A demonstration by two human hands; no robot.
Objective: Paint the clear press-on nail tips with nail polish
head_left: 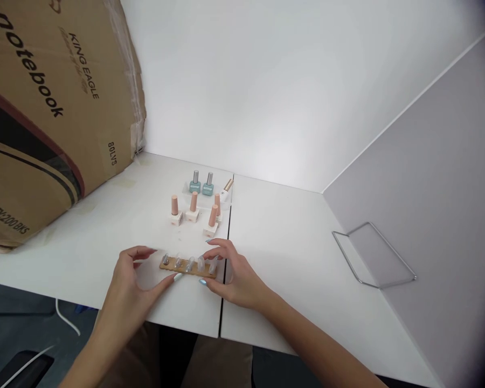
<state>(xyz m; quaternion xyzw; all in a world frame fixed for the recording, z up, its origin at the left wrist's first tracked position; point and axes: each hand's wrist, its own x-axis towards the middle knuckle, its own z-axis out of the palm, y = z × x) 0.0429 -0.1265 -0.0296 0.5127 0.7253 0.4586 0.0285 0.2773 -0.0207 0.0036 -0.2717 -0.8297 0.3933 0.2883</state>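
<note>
A wooden nail display strip [186, 267] lies on the white table in front of me, bearing a row of several clear, glossy false nails [190, 263]. My right hand [234, 272] is closed around the strip's right end, thumb at the near edge and fingers at the far side. Beside the left end is my left hand [135, 283], its thumb and fingers spread apart. The left thumb tip comes close to the strip's near edge; whether it touches I cannot tell. Both hands have pale, shiny nails.
Several nail polish bottles with peach caps [194, 207] stand beyond the strip. Behind them, a clear tray [204, 200] holds two teal bottles [208, 186] and a tilted white one [225, 191]. A large carton [64, 108] stands left; a wire frame [374, 256] is at right.
</note>
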